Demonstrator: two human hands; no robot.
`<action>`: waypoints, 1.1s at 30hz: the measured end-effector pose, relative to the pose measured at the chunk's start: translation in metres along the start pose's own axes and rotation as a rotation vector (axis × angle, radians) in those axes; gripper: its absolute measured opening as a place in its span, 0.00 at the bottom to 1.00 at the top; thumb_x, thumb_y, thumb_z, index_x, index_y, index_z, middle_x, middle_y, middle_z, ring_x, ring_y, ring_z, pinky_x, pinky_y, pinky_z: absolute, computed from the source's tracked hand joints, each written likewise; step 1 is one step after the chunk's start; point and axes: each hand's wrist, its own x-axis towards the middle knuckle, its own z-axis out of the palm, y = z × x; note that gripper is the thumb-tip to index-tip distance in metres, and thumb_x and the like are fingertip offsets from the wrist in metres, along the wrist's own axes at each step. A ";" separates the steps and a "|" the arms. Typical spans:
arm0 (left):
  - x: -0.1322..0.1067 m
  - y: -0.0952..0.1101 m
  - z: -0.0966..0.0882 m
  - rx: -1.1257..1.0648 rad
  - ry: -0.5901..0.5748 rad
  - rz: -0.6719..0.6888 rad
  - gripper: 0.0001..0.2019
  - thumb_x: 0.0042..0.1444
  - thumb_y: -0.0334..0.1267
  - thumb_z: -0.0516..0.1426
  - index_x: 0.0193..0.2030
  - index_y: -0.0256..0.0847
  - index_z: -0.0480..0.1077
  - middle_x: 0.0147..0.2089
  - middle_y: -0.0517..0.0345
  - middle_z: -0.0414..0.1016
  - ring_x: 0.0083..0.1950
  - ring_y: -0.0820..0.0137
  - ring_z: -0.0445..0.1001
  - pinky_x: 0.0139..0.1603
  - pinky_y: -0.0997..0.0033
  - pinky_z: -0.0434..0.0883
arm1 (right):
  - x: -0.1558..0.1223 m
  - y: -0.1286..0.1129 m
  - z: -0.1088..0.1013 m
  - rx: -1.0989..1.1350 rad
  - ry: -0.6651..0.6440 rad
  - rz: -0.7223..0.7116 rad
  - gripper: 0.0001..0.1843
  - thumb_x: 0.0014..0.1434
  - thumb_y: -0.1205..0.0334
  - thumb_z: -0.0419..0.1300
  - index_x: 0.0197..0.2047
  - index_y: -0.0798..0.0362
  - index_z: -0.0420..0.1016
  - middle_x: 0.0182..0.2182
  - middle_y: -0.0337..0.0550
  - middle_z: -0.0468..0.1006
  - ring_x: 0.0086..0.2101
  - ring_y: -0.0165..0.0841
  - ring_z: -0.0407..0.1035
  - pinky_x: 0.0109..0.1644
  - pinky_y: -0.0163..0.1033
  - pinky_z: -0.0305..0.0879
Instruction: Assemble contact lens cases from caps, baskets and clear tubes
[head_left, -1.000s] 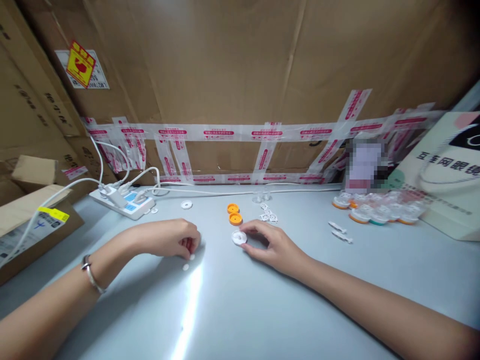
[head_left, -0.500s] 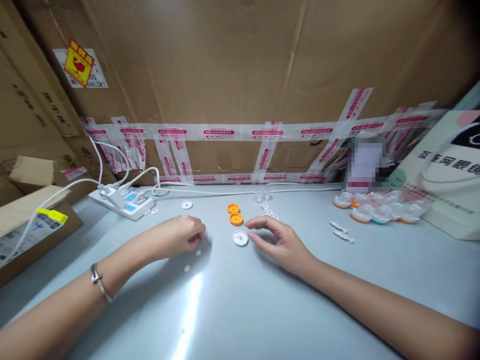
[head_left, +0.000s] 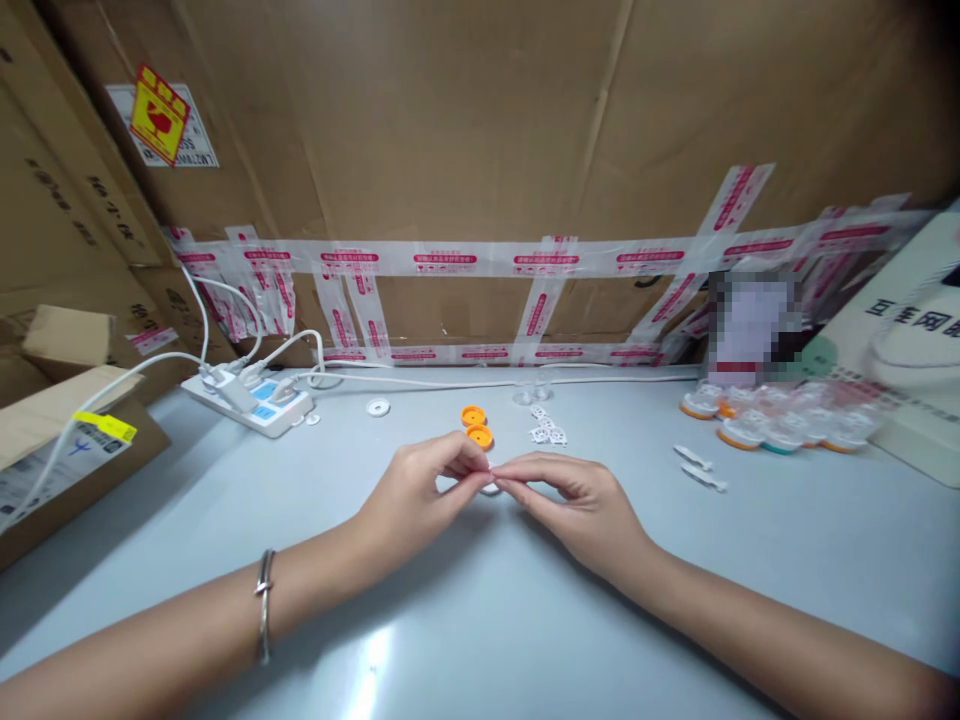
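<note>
My left hand [head_left: 420,490] and my right hand [head_left: 570,490] meet fingertip to fingertip over the middle of the grey table [head_left: 480,620]. Both are pinched closed on something tiny that I cannot make out. A white round cap [head_left: 491,488] lies on the table just beneath the touching fingertips, mostly hidden by them. Two orange caps [head_left: 477,427] sit just behind my hands. A cluster of small white pieces [head_left: 547,428] lies to their right. My left wrist wears a metal bracelet [head_left: 262,605].
A white power strip [head_left: 259,398] with cables sits at the back left, a white ring [head_left: 377,407] near it. Clear lidded cases with orange and teal bases [head_left: 772,420] stand at the right beside a printed box [head_left: 900,350]. Two white tweezer-like pieces [head_left: 697,468] lie nearby. Cardboard boxes wall the back and left.
My left hand moved right from the table's left-centre to meet my right hand. The right hand closed from spread fingers into a pinch above the white cap.
</note>
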 end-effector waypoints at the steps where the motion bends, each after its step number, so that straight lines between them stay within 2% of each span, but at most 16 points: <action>1: 0.002 -0.003 -0.001 0.032 -0.034 -0.014 0.04 0.56 0.34 0.55 0.36 0.37 0.69 0.35 0.57 0.75 0.36 0.72 0.74 0.39 0.72 0.71 | 0.001 0.003 -0.002 -0.031 -0.003 0.028 0.07 0.53 0.66 0.59 0.32 0.49 0.78 0.30 0.39 0.81 0.31 0.32 0.75 0.38 0.36 0.71; 5: 0.008 -0.020 -0.002 0.196 -0.171 -0.020 0.13 0.54 0.33 0.57 0.47 0.39 0.68 0.47 0.52 0.73 0.48 0.65 0.70 0.49 0.63 0.67 | 0.006 0.016 -0.009 -0.133 -0.017 0.132 0.07 0.52 0.67 0.58 0.31 0.50 0.77 0.28 0.38 0.81 0.29 0.31 0.75 0.36 0.35 0.71; 8: 0.009 -0.028 0.002 0.186 -0.215 -0.014 0.13 0.55 0.33 0.56 0.47 0.39 0.67 0.48 0.52 0.73 0.49 0.66 0.70 0.50 0.64 0.67 | 0.007 0.024 -0.009 -0.179 -0.096 0.077 0.07 0.53 0.67 0.56 0.32 0.51 0.77 0.29 0.39 0.80 0.30 0.31 0.74 0.35 0.35 0.70; 12: 0.009 -0.032 0.007 0.178 -0.191 -0.001 0.09 0.56 0.32 0.55 0.44 0.40 0.69 0.45 0.54 0.75 0.47 0.67 0.71 0.49 0.65 0.67 | 0.006 0.029 -0.006 -0.241 -0.161 -0.054 0.09 0.55 0.68 0.55 0.32 0.51 0.76 0.29 0.41 0.79 0.31 0.31 0.73 0.35 0.36 0.69; 24: 0.008 -0.035 0.008 0.238 -0.167 0.041 0.06 0.55 0.34 0.56 0.40 0.40 0.71 0.40 0.56 0.78 0.42 0.68 0.73 0.47 0.65 0.66 | 0.006 0.029 -0.005 -0.283 -0.201 -0.115 0.10 0.55 0.71 0.53 0.34 0.51 0.75 0.30 0.43 0.77 0.32 0.31 0.71 0.36 0.36 0.69; 33: 0.005 -0.041 0.010 0.276 -0.129 0.098 0.06 0.55 0.34 0.56 0.40 0.42 0.73 0.41 0.56 0.78 0.44 0.67 0.74 0.46 0.65 0.66 | 0.006 0.028 -0.005 -0.258 -0.208 -0.077 0.10 0.54 0.70 0.55 0.34 0.50 0.76 0.32 0.43 0.76 0.33 0.31 0.72 0.38 0.36 0.69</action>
